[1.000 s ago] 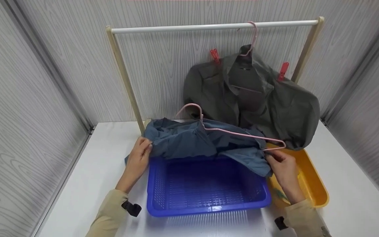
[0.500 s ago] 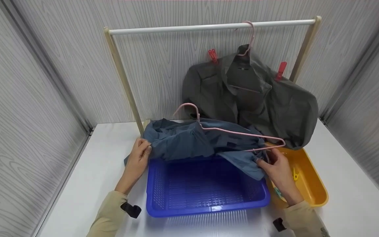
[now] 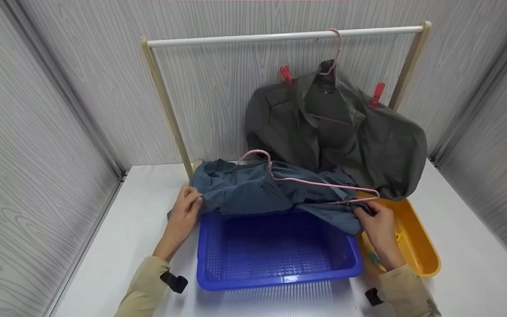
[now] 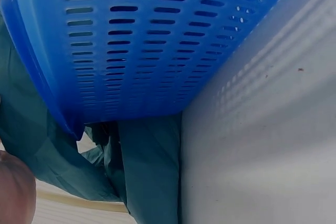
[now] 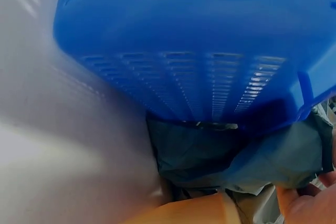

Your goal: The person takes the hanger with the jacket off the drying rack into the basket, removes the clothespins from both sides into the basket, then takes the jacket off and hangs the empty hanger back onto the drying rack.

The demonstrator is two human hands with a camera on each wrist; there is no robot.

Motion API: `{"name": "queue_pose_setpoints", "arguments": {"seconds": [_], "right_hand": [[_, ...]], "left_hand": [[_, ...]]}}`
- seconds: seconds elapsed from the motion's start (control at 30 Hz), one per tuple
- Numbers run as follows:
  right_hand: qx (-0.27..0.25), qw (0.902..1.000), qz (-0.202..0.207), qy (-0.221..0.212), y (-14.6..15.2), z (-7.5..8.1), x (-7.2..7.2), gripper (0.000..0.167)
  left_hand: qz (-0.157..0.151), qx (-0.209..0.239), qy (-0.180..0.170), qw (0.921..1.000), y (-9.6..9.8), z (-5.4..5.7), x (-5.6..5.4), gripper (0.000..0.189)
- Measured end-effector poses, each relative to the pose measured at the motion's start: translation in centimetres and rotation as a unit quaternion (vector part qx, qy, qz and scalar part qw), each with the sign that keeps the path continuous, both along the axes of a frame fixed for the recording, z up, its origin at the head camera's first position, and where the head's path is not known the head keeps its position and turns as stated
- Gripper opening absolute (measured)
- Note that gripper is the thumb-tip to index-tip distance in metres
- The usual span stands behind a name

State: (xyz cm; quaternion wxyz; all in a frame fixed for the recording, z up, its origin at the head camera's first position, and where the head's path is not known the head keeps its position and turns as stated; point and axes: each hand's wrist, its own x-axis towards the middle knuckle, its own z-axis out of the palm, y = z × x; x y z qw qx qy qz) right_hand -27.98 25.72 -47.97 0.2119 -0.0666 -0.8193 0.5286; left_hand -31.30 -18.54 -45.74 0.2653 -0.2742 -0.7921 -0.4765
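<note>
A dark blue garment [image 3: 244,193], perhaps a shirt, lies bunched across the far side of the blue basket [image 3: 275,281]. My left hand [image 3: 184,213] pinches its left edge between thumb and fingers. At the other end, my right hand [image 3: 379,224] pinches the cloth by the tip of a pink hanger [image 3: 310,182]. The hanger's right arm lies bare over the fabric; its left arm is hidden inside. In the left wrist view only part of the hand [image 4: 16,190] shows, beside hanging cloth [image 4: 152,166]. The right wrist view has fingers [image 5: 310,208] against the cloth.
Behind stands a rack with a white rail [image 3: 236,39]. From it hangs a dark grey shirt [image 3: 381,145] on a pink hanger, with red clothespins [image 3: 377,95] on its shoulders. An orange tray [image 3: 427,246] with a yellow clothespin [image 3: 398,237] sits right of the basket.
The pink hanger has dropped lower onto the garment. My right hand shifted left along the cloth, then back right, and now pinches its edge near the hanger's tip. The left hand stays put.
</note>
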Motion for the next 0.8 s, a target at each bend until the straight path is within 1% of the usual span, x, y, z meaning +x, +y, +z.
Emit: {"name": "queue_pose_setpoints", "arguments": {"seconds": [0.1, 0.2, 0.3, 0.43, 0.5, 0.6, 0.7, 0.8], "right_hand": [[0.017, 0.9998, 0.006, 0.009, -0.1, -0.1, 0.2, 0.02], [0.048, 0.9983, 0.031, 0.012, -0.2, -0.1, 0.5, 0.026], [0.07, 0.9945, 0.078, 0.007, -0.5, -0.1, 1.0, 0.032], [0.115, 0.9829, 0.144, 0.014, -1.2, -0.1, 2.2, 0.04], [0.151, 0.9742, 0.167, 0.019, -1.8, -0.2, 2.9, 0.045], [0.218, 0.9572, 0.19, 0.014, -2.9, -0.3, 3.9, 0.05], [0.281, 0.9358, 0.212, 0.005, -3.8, -0.5, 4.6, 0.052], [0.333, 0.9138, 0.232, 0.001, -4.5, -0.6, 5.0, 0.051]], "left_hand": [[-0.011, 0.01, -0.006, 0.9999, -0.1, 0.0, -0.1, 0.013], [-0.019, 0.021, -0.012, 0.9995, -0.1, 0.1, -0.1, 0.013], [-0.022, 0.03, -0.018, 0.9991, 0.0, 0.2, -0.1, 0.014], [-0.019, 0.033, -0.018, 0.9991, 0.2, 0.4, -0.1, 0.017], [-0.017, 0.032, -0.011, 0.9993, 0.3, 0.4, -0.1, 0.018], [-0.015, 0.028, -0.002, 0.9995, 0.5, 0.5, -0.1, 0.019], [-0.016, 0.028, -0.006, 0.9995, 0.7, 0.5, 0.2, 0.018], [-0.021, 0.026, -0.013, 0.9994, 0.8, 0.4, 0.4, 0.018]]}}
